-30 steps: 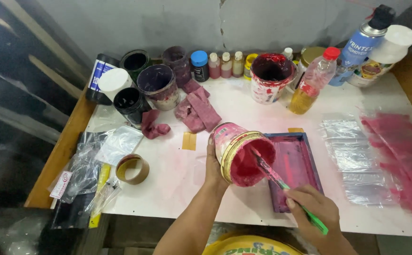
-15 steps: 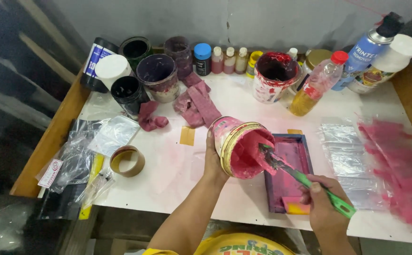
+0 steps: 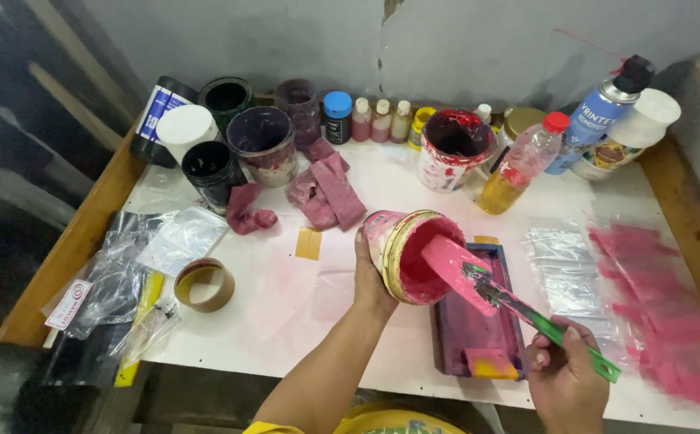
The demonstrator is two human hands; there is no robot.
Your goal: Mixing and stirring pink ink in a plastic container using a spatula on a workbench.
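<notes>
Over the white table (image 3: 285,305), the left hand (image 3: 372,277) is clenched round a tub (image 3: 408,253) of pink ink, tipped on its side so the mouth faces right, just above the near-left corner of a purple tray (image 3: 478,337). Gripped in the right hand (image 3: 565,378) is the green handle of a spatula (image 3: 518,301), whose broad blade, loaded with a thick pink slab, sits at the tub's rim. By the look of it, the step in hand is scooping ink out of the tub with the blade, and the load seems about ready to come away; carrying it calls for a level blade and a steady wrist, since the paste looks heavy and could slide off onto the table

The ink is glossy and dense, holding its shape like soft paste. A yellowish band rims the round tub, its walls smeared pink. The tray is flat, rectangular and stained dark magenta, with a yellow-pink block (image 3: 490,366) at its near end. Left of the hands lie a tape roll (image 3: 204,284), and crinkled clear bags (image 3: 125,265). Pink-stained rags (image 3: 326,189) lie behind, before a row of round pots and small bottles (image 3: 382,120) along the wall. Clear sheets (image 3: 567,269) smeared pink lie to the right
</notes>
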